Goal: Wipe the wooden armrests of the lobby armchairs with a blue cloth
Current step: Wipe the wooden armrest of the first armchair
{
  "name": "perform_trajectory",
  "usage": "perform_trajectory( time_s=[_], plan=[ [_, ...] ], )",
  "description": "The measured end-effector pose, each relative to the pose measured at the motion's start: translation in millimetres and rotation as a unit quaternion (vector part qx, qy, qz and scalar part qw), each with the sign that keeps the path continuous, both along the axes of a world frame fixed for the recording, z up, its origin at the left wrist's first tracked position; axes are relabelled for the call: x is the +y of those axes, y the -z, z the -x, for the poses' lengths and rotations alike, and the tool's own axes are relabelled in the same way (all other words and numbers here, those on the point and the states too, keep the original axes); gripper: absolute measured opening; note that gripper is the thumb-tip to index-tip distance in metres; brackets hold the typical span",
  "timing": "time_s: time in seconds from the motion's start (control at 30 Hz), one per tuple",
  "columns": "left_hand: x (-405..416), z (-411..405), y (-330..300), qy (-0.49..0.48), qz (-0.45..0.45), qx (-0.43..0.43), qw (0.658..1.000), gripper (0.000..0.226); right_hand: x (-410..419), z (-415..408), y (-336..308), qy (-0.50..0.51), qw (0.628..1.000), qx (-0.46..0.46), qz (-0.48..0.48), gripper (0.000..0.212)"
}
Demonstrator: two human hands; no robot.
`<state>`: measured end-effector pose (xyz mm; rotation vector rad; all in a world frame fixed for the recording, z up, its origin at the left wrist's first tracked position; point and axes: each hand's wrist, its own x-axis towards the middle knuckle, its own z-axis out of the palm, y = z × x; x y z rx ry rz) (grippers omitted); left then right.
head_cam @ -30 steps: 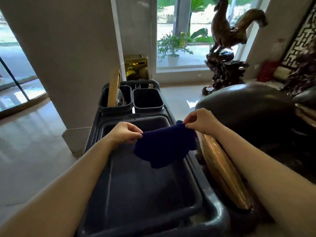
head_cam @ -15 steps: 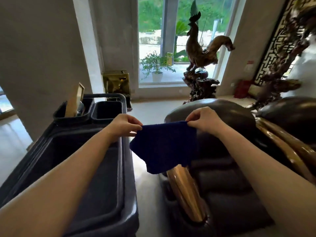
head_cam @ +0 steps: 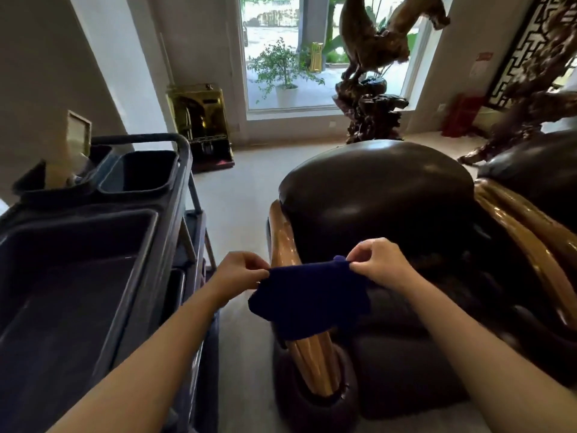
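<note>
Bright lobby with pale floor, window at twelve o'clock, grey cleaning cart (head_cam: 93,245) at nine. Left hand (head_cam: 240,271) and right hand (head_cam: 379,264) each pinched shut on a top corner of the blue cloth (head_cam: 307,300), stretched flat between them and hanging over the near wooden armrest (head_cam: 282,245) of the dark leather armchair (head_cam: 377,195), apparently not yet touching the wood. Probably still the readying step, no wiping begun; next, likely bunching the cloth into one palm, lowering onto the armrest, then stroking along its length.

open floor (head_cam: 240,195) between cart (head_cam: 150,245), armchair (head_cam: 374,195)
</note>
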<state>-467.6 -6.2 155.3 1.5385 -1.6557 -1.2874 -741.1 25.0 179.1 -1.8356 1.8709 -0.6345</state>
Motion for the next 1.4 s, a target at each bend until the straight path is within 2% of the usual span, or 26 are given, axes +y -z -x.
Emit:
perform_trajectory(
  time_s=[0.23, 0.47, 0.6, 0.8, 0.9, 0.97, 1.03, 1.1, 1.2, 1.4],
  plan=[
    [-36, 30, 114, 0.008, -0.053, -0.084, 0.995, 0.017, -42, 28, 134, 0.007, 0.996, -0.046, -0.080, 0.027],
    [-98, 57, 208, 0.003, -0.090, -0.123, 0.988, 0.012, -116, 45, 242, -0.014, 0.990, -0.055, -0.126, 0.024],
    [-131, 64, 260, -0.030, -0.090, -0.122, 0.988, 0.019, -161, 50, 299, -0.019, 0.991, -0.057, -0.123, 0.021],
    [-167, 68, 309, -0.119, -0.028, -0.150, 0.981, 0.021, -207, 38, 353, 0.005, 0.994, -0.092, -0.063, 0.014],
    [-161, 82, 327, -0.167, 0.078, -0.163, 0.969, 0.016, -202, 27, 372, 0.034, 0.993, -0.113, -0.016, 0.017],
    [-143, 96, 343, -0.191, 0.167, -0.214, 0.943, 0.044, -186, 17, 387, 0.057, 0.994, -0.088, 0.031, 0.035],
    [-123, 111, 357, -0.168, 0.200, -0.268, 0.927, 0.062, -167, 5, 401, 0.036, 0.997, -0.013, 0.061, 0.054],
    [-110, 123, 378, -0.113, 0.182, -0.314, 0.925, 0.063, -156, -6, 416, -0.031, 0.997, 0.052, 0.053, 0.061],
    [-112, 131, 405, -0.077, 0.127, -0.349, 0.925, 0.061, -161, -19, 439, -0.073, 0.994, 0.077, 0.026, 0.063],
    [-136, 144, 425, -0.147, 0.097, -0.341, 0.923, 0.062, -184, -30, 451, -0.052, 0.995, 0.075, 0.032, 0.062]
  ],
)
